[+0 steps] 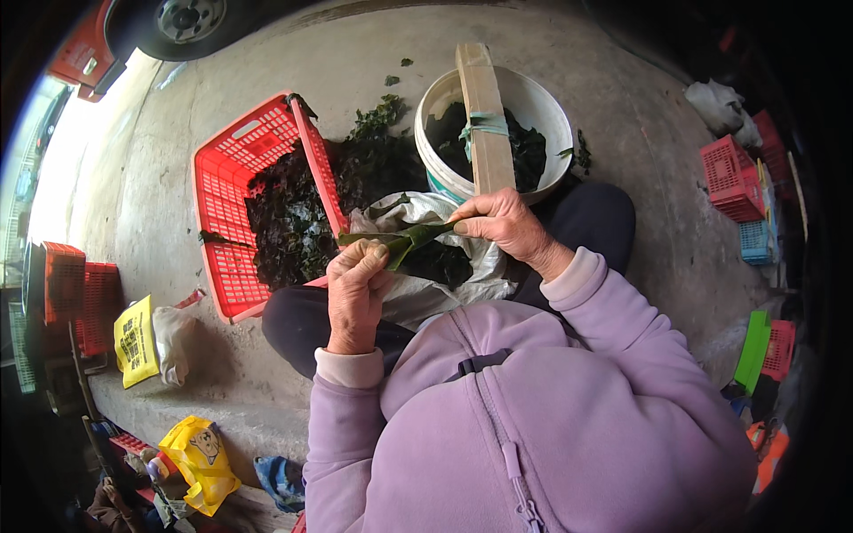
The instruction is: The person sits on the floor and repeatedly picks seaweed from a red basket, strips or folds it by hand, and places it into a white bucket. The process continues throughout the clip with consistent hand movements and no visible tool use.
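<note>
Between my two hands a strip of dark green seaweed (414, 236) is stretched, folded near its middle. My left hand (358, 286) pinches one end between thumb and fingers. At the other end, my right hand (506, 223) grips it just below the near end of a wooden board (485, 120). That board, with a green strip tied around it, lies across a white plastic bucket (553, 106) of seaweed. Below my hands an open white woven sack (490, 266) holds more dark seaweed. To the left, a red plastic basket (223, 180) lies tipped, with wet seaweed (293, 220) inside.
Loose seaweed (373, 156) is heaped on the concrete floor (360, 66) between basket and bucket. Red crates (732, 178) stand at the right, others at the far left. A yellow bag (200, 460) lies lower left. A vehicle wheel (190, 20) shows at the top left.
</note>
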A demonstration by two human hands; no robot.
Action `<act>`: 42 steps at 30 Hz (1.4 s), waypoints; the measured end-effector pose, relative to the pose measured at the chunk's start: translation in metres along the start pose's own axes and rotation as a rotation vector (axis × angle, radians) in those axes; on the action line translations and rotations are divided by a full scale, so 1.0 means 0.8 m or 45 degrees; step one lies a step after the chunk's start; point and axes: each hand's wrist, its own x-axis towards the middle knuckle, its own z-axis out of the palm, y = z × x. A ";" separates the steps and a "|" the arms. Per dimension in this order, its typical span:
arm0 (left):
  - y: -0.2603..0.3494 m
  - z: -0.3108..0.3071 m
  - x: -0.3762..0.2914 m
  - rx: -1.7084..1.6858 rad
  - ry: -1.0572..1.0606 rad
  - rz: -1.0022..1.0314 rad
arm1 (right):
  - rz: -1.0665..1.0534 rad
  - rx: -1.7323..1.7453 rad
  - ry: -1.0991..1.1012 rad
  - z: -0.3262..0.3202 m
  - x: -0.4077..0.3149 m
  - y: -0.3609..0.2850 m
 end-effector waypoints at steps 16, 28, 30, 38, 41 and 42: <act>-0.002 0.087 0.047 1.015 -0.015 0.169 | -0.642 -0.583 0.202 -0.007 -0.013 -0.042; -0.001 0.075 0.115 1.072 -0.291 -0.030 | -0.232 -0.523 0.188 -0.103 0.016 0.003; -0.004 0.075 0.149 1.186 -0.225 0.042 | -0.194 -0.524 0.269 -0.116 0.033 0.014; -0.020 0.085 0.277 1.895 0.100 0.479 | -0.245 -0.471 0.763 -0.146 0.118 0.066; -0.049 0.083 0.310 2.291 0.258 0.386 | 0.012 -0.688 0.986 -0.140 0.142 0.090; -0.053 0.076 0.314 2.287 0.331 0.224 | 0.045 -0.632 0.959 -0.144 0.143 0.096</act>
